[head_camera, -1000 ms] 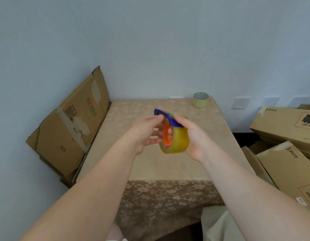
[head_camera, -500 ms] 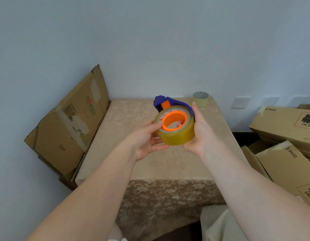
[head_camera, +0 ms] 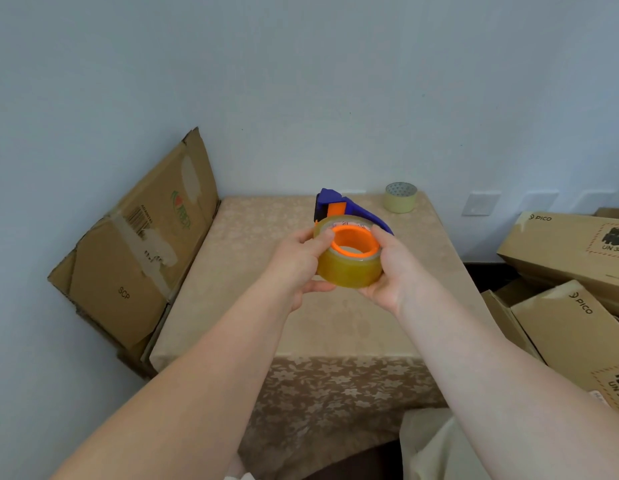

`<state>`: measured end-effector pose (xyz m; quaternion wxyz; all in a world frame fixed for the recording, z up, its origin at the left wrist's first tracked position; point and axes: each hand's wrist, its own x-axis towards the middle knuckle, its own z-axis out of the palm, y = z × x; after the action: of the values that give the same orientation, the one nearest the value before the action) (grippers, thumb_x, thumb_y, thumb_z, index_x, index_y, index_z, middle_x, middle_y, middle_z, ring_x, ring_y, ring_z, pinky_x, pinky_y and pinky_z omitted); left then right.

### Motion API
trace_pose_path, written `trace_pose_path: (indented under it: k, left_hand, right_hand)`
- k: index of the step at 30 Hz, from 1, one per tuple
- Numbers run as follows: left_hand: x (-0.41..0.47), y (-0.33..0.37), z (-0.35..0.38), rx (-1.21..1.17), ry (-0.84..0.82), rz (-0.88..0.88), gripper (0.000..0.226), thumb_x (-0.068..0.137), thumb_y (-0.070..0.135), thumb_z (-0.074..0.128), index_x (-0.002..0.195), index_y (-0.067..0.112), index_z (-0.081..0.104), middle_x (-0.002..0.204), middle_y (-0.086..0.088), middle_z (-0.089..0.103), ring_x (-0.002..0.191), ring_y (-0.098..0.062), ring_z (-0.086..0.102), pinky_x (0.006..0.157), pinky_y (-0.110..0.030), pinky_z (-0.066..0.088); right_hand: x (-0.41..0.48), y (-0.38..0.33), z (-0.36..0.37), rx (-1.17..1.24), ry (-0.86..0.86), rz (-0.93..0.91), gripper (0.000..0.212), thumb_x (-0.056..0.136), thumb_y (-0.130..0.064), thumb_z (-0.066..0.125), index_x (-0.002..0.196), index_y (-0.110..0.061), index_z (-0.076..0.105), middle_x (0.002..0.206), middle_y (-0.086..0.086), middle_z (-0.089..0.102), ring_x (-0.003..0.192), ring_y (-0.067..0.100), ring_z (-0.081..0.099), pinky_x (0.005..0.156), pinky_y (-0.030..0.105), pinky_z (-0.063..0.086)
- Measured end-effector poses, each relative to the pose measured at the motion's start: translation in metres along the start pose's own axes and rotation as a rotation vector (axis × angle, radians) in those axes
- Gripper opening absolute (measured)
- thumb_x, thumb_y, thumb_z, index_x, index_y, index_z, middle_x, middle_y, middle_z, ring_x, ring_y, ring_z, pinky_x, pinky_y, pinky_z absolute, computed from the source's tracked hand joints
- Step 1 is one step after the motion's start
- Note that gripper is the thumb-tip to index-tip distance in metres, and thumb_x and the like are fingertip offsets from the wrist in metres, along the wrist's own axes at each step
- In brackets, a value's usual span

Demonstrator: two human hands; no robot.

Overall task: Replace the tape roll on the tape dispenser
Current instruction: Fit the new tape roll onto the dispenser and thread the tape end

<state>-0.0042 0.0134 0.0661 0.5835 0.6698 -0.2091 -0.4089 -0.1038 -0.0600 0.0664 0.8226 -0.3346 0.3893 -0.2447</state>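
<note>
Above the middle of the table I hold a blue tape dispenser (head_camera: 330, 200) with an orange hub (head_camera: 355, 242). A yellowish clear tape roll (head_camera: 348, 268) sits around the hub, its open side turned up towards me. My left hand (head_camera: 297, 263) grips the roll's left side, thumb on its top rim. My right hand (head_camera: 393, 271) cups the right side of the roll and dispenser. The dispenser's blue body shows behind the roll; its lower part is hidden. A second, pale tape roll (head_camera: 400, 197) stands on the table's far right corner.
The table (head_camera: 252, 306) carries a beige flowered cloth. A flattened cardboard box (head_camera: 138, 244) leans against the wall at its left. Several brown PICO cartons (head_camera: 571, 303) are stacked to the right. The wall stands right behind the table.
The dispenser has been turned from on edge to flat, its orange hub now facing up. My left thumb has moved onto the roll's rim and both hands sit closer around it.
</note>
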Motion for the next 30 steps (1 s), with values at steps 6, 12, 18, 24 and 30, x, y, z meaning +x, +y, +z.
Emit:
trace_pose_path:
  k: [6,12,18,24,30]
  left_hand:
    - [-0.003,-0.001,0.0,0.072,-0.131,0.112,0.042,0.082,0.039,0.067,0.121,0.031,0.057,0.118,0.004,0.064,0.104,-0.015,0.064,0.066,-0.025,0.057]
    - [0.004,-0.003,0.002,0.437,-0.08,0.402,0.071,0.054,0.043,0.082,0.119,0.035,0.053,0.114,0.008,0.061,0.103,-0.012,0.06,0.081,-0.036,0.056]
    - [0.009,-0.004,0.001,0.591,-0.012,0.476,0.083,0.049,0.042,0.088,0.122,0.03,0.05,0.112,0.01,0.058,0.104,-0.01,0.055,0.089,-0.029,0.047]
    - [0.007,-0.004,-0.002,0.483,-0.056,0.415,0.085,0.06,0.035,0.086,0.135,0.03,0.046,0.126,0.009,0.054,0.111,-0.009,0.053,0.098,-0.031,0.047]
    - [0.006,0.001,-0.006,0.382,-0.111,0.344,0.072,0.07,0.035,0.078,0.136,0.032,0.048,0.127,0.005,0.057,0.101,-0.005,0.059,0.088,-0.027,0.049]
  right_hand:
    - [0.001,0.0,0.001,0.207,0.075,0.085,0.025,0.097,-0.034,0.045,0.087,-0.013,0.056,0.087,0.015,0.063,0.08,0.027,0.063,0.072,0.04,0.053]
    - [0.011,0.003,-0.001,0.296,0.089,0.145,0.028,0.094,-0.034,0.047,0.112,-0.015,0.057,0.094,0.013,0.065,0.081,0.028,0.064,0.052,0.034,0.058]
    - [0.017,0.006,-0.005,0.316,0.061,0.177,0.032,0.095,-0.034,0.046,0.118,-0.014,0.057,0.087,0.012,0.065,0.072,0.025,0.064,0.043,0.032,0.057]
    - [0.016,0.007,-0.015,0.332,0.046,0.189,0.031,0.092,-0.029,0.052,0.117,-0.011,0.058,0.089,0.015,0.066,0.072,0.027,0.066,0.045,0.033,0.058]
    - [0.015,0.006,-0.022,0.32,0.044,0.184,0.024,0.092,-0.031,0.051,0.099,-0.01,0.061,0.061,0.014,0.071,0.049,0.025,0.069,0.041,0.027,0.054]
